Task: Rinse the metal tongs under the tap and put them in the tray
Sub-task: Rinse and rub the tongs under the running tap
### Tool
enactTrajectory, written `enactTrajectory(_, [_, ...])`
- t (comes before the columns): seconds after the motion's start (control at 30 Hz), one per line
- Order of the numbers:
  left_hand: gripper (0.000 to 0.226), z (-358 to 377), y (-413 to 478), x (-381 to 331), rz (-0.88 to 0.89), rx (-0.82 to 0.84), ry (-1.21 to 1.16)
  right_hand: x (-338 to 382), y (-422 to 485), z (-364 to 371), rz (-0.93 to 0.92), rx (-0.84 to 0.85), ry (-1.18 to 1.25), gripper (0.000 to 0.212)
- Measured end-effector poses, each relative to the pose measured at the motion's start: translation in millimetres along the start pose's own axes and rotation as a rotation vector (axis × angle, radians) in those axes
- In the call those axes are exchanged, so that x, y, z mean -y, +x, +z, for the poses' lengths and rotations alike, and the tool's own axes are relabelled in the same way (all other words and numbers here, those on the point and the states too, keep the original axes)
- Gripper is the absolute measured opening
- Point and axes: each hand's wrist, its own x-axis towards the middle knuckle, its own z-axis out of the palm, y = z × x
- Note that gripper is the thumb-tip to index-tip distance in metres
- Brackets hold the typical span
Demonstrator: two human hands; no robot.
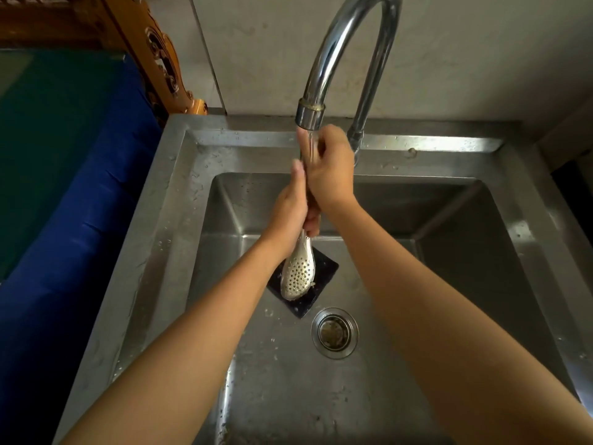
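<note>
The metal tongs (297, 273) hang head down over the sink, their perforated spoon-shaped end showing below my hands. My left hand (290, 213) grips the tongs' middle. My right hand (329, 168) wraps the upper handle just under the spout of the curved chrome tap (345, 46). A thin stream of water runs from the spout onto my fingers and the handle. The upper part of the tongs is hidden inside both hands. No tray is in view.
The steel sink (179, 200) has a wet rim and basin. A black square mat (317, 274) lies on its floor beneath the tongs, with the round drain (334, 332) to its right. A blue and green cloth surface (64, 162) lies left of the sink.
</note>
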Motion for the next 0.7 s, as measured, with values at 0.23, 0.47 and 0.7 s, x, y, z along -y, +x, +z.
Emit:
enactTrajectory(0.23, [0.029, 6, 14, -25, 0.044, -0.114, -0.135, -7, -30, -22, 0.212, 0.316, 0.322, 0.021])
enactTrajectory(0.47, [0.017, 18, 24, -39, 0.189, -0.180, -0.052, -30, -83, -31, 0.459, 0.303, 0.527, 0.043])
enactTrajectory(0.7, [0.012, 27, -7, -19, 0.102, -0.210, -0.034, -15, -65, -17, 0.366, 0.108, 0.173, 0.050])
